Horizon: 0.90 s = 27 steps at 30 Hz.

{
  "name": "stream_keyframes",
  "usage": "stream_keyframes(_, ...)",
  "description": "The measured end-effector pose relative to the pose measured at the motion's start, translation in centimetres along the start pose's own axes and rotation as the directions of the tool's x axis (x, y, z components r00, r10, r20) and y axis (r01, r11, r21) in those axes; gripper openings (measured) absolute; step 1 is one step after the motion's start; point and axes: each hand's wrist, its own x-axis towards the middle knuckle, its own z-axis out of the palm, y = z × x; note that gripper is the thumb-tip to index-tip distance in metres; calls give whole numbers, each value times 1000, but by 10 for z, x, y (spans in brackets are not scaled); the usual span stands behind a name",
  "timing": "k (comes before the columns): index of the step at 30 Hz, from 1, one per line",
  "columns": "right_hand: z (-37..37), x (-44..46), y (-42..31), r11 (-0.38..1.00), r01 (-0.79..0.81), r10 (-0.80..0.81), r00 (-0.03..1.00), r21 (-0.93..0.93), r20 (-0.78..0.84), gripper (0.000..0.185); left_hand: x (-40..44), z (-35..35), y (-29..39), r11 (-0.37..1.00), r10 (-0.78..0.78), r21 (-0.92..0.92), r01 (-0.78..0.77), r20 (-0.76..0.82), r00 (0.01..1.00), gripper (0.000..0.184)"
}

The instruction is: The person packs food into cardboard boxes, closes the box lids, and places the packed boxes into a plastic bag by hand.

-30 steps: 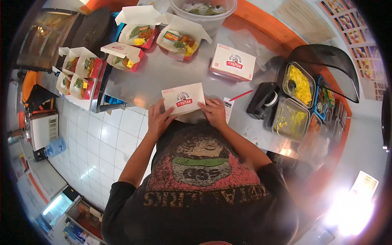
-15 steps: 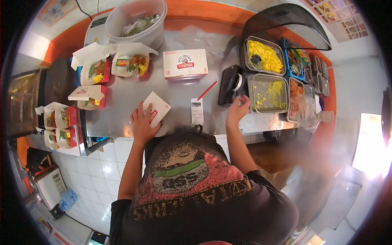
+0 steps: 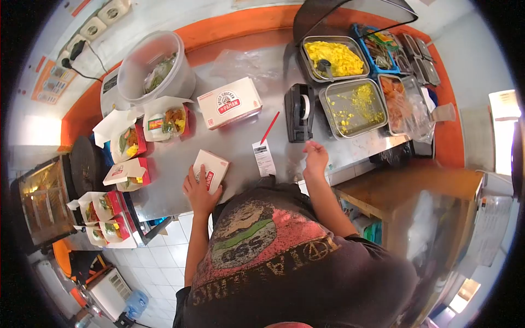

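My left hand (image 3: pixel 202 188) grips a small closed food box (image 3: pixel 217 167), its fingers over the lid and thumb along the near side. The box is white with a red logo and sits on the metal counter. My right hand (image 3: pixel 316 159) hovers at the counter's front edge, just below the black tape dispenser (image 3: pixel 299 116). Its thumb and forefinger are pinched together; what they hold, if anything, is too small to make out. Between my hands lie a printed receipt (image 3: pixel 264 159) and a red pen (image 3: pixel 270 127).
A larger closed box (image 3: pixel 229 103) stands behind. Several open food boxes (image 3: pixel 167 121) are at left, near a plastic tub (image 3: pixel 156 71). At right are a tray of yellow food (image 3: pixel 336 59), a tray with yellow scraps (image 3: pixel 354 108) and a wrapped orange-food tray (image 3: pixel 394 104).
The camera view has turned and shifted. My right hand has drawn slightly back from the dispenser, fingers still pinched. My left hand stays on the small box.
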Motion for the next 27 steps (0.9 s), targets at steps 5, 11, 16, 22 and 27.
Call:
stream_keyframes(5, -12, 27, 41, 912, 173, -175, 984, -372, 28, 12, 6, -6, 0, 996, -11, -91, 13, 22, 1000, 87)
stream_keyframes(11, 0, -6, 19, 950, 93, 3, 953, -299, 304, 17, 27, -28, 23, 970, -54, -239, 38, -60, 997, 91)
stream_keyframes(16, 74, -107, -68, 948, 274, -3, 516, -162, 857, 34, 57, -70, 80, 977, -26, -213, 22, -17, 1000, 98)
stream_keyframes(22, 98, -118, -49, 792, 536, -134, 617, -290, 775, 33, 72, -94, 103, 977, 9, -208, -40, -146, 989, 104)
stream_keyframes(27, 94, -111, -43, 856, 492, -222, 630, -160, 744, 39, 79, -76, 81, 745, -71, -666, 37, -24, 997, 102)
